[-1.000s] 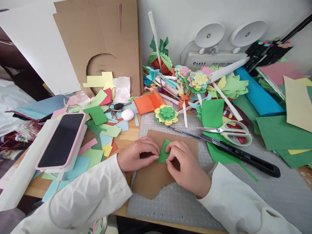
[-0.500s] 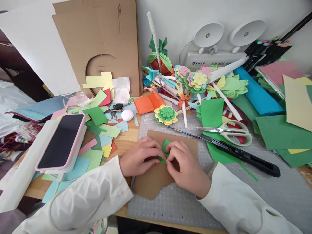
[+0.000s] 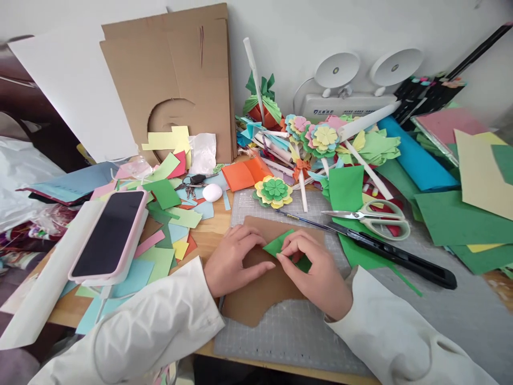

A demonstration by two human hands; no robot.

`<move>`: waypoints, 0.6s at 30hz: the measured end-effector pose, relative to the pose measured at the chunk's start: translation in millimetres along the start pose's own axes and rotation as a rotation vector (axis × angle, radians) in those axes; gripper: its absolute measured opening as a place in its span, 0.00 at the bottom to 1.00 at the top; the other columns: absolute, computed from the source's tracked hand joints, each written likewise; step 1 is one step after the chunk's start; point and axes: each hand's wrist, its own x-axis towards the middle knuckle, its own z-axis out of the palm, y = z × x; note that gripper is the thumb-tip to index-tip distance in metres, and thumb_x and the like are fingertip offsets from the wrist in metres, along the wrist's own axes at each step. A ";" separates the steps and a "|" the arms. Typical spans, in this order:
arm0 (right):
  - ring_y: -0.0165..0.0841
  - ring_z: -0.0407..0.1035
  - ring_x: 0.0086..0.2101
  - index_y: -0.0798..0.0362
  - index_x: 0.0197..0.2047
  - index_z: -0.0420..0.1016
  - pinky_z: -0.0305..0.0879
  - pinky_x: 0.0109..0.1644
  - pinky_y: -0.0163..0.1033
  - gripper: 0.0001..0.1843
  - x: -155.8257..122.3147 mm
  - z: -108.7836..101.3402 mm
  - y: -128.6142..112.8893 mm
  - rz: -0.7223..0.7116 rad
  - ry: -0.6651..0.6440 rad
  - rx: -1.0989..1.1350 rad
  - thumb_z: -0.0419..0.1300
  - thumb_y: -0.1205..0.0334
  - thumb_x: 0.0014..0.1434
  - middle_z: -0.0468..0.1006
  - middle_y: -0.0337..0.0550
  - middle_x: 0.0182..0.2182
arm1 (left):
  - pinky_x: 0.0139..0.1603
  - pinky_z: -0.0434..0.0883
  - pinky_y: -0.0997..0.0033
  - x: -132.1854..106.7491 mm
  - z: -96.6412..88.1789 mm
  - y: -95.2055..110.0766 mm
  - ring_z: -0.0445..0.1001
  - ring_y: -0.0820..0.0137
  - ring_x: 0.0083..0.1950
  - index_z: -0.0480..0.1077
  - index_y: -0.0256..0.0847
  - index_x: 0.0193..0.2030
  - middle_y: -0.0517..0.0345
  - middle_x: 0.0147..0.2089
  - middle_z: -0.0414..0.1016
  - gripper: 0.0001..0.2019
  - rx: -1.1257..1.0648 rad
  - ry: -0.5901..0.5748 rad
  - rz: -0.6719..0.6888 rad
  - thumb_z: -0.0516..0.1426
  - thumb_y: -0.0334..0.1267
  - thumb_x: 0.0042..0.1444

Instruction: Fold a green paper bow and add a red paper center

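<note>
A small green piece of paper [image 3: 278,244], apparently folded, is pinched between the thumb and fingers of my right hand [image 3: 315,270]. Part of it is hidden behind those fingers. My left hand [image 3: 238,259] rests just to the left with thumb and fingers spread apart, holding nothing. Both hands are over a brown cardboard piece [image 3: 256,299] with a curved cut in its near edge. Beneath the cardboard lies a grey cutting mat [image 3: 288,342]. A layered yellow and green paper flower [image 3: 274,191] sits beyond the cardboard.
Right of my hands lie a black utility knife [image 3: 401,259], scissors [image 3: 380,218], a pen [image 3: 298,217] and green paper [image 3: 347,190]. A phone [image 3: 110,235] is at left among paper scraps [image 3: 158,262]. Tall cardboard [image 3: 172,69] leans on the wall beside paper flowers [image 3: 324,138].
My left thumb and fingers have opened away from the green paper. My right hand has kept hold of it and moved slightly right. The camera view has shifted a little.
</note>
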 end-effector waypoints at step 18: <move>0.35 0.63 0.37 0.49 0.38 0.64 0.63 0.41 0.42 0.06 -5.7 2.0 -22.5 -0.055 0.188 0.214 0.55 0.70 0.59 0.66 0.43 0.36 | 0.33 0.70 0.77 -2.5 -6.8 13.0 0.70 0.76 0.32 0.68 0.35 0.35 0.59 0.33 0.71 0.08 -1.096 0.063 -0.376 0.63 0.34 0.52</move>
